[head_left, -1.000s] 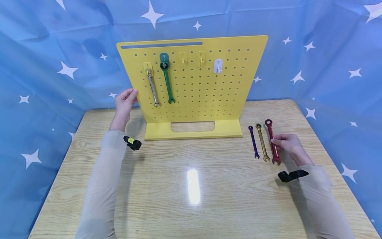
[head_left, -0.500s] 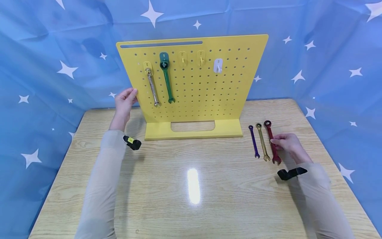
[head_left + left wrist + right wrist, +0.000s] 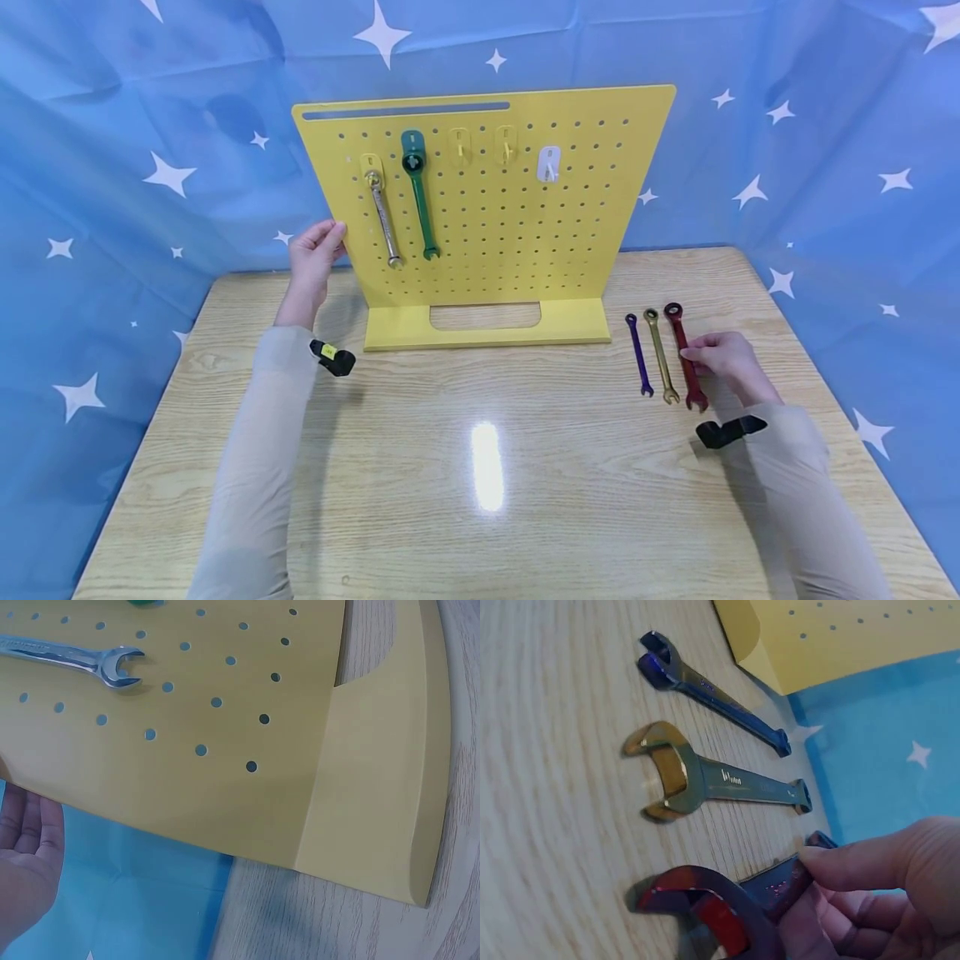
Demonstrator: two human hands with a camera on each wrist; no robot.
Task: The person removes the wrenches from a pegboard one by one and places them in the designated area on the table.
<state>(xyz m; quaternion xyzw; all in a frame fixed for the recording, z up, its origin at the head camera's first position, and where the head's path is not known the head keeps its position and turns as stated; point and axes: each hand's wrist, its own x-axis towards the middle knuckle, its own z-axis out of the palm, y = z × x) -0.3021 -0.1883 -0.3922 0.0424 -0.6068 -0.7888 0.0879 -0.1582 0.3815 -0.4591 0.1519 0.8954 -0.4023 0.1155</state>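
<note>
Red metal catches the light at the right of the wooden tabletop (image 3: 480,517), where a person's right hand (image 3: 723,360) pinches the shaft of a red wrench (image 3: 684,354) between thumb and curled fingers. From the wrist view the thumb presses on top of the shaft while the open-ended jaw of the wrench lies against the wood. Just beside it to the left lies a gold wrench (image 3: 660,356), and next to that a slimmer blue wrench (image 3: 637,353); the 3 lie side by side, nearly parallel, ring ends pointing away from the person.

Across the tabletop, the left hand (image 3: 315,254) rests with straight, relaxed fingers against the left edge of an upright yellow pegboard (image 3: 517,225), its palm open and gripping nothing. The pegboard stands on a flat yellow base with a cut-out slot. On its face hang a silver wrench (image 3: 382,218) and a green wrench (image 3: 420,196), both suspended from hooks in the top row. Further right along that row sit 2 yellow hooks and 1 white hook (image 3: 549,165), each bare. A blue cloth printed with white stars (image 3: 825,150) hangs behind and around the scene.
</note>
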